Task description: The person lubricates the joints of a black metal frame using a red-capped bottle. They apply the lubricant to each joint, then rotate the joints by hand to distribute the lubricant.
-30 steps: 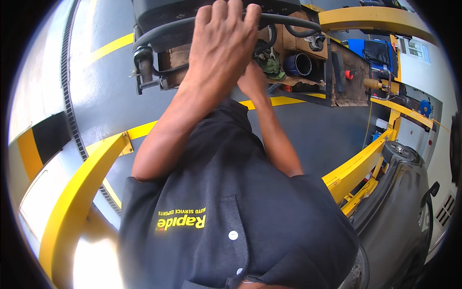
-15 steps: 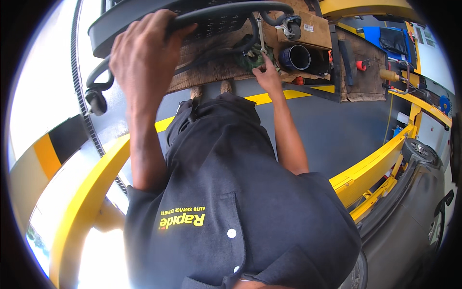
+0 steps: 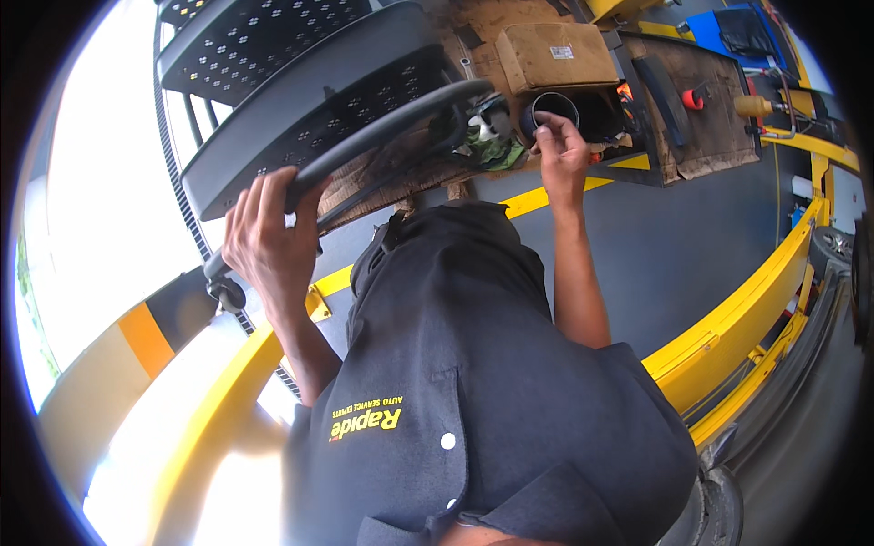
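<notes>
My left hand (image 3: 269,227) is wrapped round the black tubular frame (image 3: 364,136) of a tilted cart with black perforated trays (image 3: 300,100). One of its casters (image 3: 226,293) hangs beside that hand; another (image 3: 492,107) is at the frame's far right end. My right hand (image 3: 563,156) is bent with its fingers drawn together in front of the mouth of a dark round can (image 3: 555,103). Whether anything is between those fingertips I cannot make out. Left of it lies a crumpled green cloth (image 3: 496,150). The end of a wrench (image 3: 467,68) shows behind the frame.
A closed cardboard box (image 3: 557,59) sits behind the can on a worn wooden surface. To the right is a board (image 3: 710,118) with a black bar and a red object. Yellow lift beams (image 3: 737,337) flank me, and a grey car (image 3: 783,391) stands at right.
My right hand has left the wrench and green cloth and moved right to the can. The cart frame and my left hand sit lower in view, and more of the trays shows.
</notes>
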Tool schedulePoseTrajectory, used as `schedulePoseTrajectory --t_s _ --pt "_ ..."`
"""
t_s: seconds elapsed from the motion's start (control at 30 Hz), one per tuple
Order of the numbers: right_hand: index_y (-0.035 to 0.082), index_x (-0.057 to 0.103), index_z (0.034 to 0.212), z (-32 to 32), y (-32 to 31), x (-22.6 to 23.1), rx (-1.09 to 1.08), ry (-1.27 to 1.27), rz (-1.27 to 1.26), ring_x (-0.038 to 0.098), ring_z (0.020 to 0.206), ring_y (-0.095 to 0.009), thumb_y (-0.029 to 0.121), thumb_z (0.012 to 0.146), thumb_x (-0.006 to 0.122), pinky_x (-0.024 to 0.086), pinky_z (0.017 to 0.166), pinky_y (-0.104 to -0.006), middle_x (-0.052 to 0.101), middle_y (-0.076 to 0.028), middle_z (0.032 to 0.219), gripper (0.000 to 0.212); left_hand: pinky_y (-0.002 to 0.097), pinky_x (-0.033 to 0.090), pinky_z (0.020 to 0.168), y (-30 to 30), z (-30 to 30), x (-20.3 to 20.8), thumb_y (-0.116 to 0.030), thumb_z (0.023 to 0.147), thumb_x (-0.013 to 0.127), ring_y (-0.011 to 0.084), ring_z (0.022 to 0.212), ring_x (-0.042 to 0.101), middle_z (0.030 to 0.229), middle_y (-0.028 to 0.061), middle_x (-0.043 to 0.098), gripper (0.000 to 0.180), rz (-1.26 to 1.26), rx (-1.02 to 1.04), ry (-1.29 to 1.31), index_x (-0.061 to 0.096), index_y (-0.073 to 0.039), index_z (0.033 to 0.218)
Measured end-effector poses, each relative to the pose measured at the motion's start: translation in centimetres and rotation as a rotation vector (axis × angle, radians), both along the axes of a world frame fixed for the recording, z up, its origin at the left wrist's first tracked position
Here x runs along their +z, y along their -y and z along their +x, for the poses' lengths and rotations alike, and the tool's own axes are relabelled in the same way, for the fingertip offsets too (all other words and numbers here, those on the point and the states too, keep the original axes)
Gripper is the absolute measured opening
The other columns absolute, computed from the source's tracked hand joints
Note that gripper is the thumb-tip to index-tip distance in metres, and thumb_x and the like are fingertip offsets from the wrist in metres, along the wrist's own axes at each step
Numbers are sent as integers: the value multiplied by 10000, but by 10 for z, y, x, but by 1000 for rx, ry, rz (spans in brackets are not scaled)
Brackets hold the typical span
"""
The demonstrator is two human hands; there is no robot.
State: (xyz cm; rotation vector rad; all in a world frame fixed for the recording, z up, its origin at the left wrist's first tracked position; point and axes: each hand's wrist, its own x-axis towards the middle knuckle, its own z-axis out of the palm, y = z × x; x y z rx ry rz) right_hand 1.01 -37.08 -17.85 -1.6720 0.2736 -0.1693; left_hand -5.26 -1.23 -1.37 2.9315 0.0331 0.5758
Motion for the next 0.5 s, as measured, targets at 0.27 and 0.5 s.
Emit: schedulePoseTrajectory --t_s 0.27,0.5 --pt "32 693 1133 -22 -34 98 164 633 -325 600 705 -111 199 938 871 503 613 -257 701 -40 906 312 377 538 799 -4 2 16 -324 837 943 194 811 730 860 14 769 300 2 -55 54 787 -136 1011" --pt "16 693 1029 -26 -55 89 136 392 -311 607 665 -78 183 922 898 511 569 -259 719 -49 867 285 388 541 816 18 1 14 -376 894 898 200 805 721 864 14 763 303 23 51 -156 752 -138 1012"
